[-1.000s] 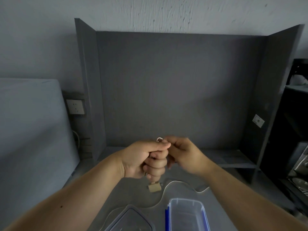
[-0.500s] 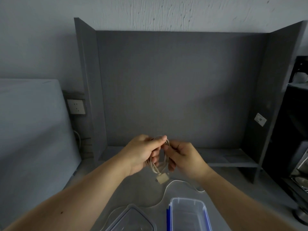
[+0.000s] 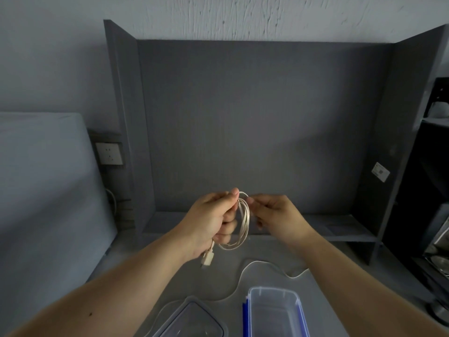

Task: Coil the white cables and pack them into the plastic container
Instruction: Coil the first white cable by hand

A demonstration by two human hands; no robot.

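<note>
A white cable wound into a coil (image 3: 244,224) hangs in the air between my hands above the grey desk. My left hand (image 3: 213,221) grips the coil's left side, and the cable's plug (image 3: 207,257) dangles below that hand. My right hand (image 3: 272,215) pinches the coil's top right with thumb and fingers. A second white cable (image 3: 245,271) lies loose in a wavy line on the desk. The clear plastic container (image 3: 274,312) with blue clips stands open at the bottom edge, and its clear lid (image 3: 192,319) lies to its left.
A grey three-sided screen (image 3: 255,122) stands at the back of the desk (image 3: 328,288), with a low shelf (image 3: 340,231) along its foot. A wall socket (image 3: 109,153) is at the left. Dark shelving (image 3: 432,190) with metal items stands at the right.
The coil has come out of my left fist and opened into hanging loops. My hands have drawn slightly apart, and the plug now dangles lower left.
</note>
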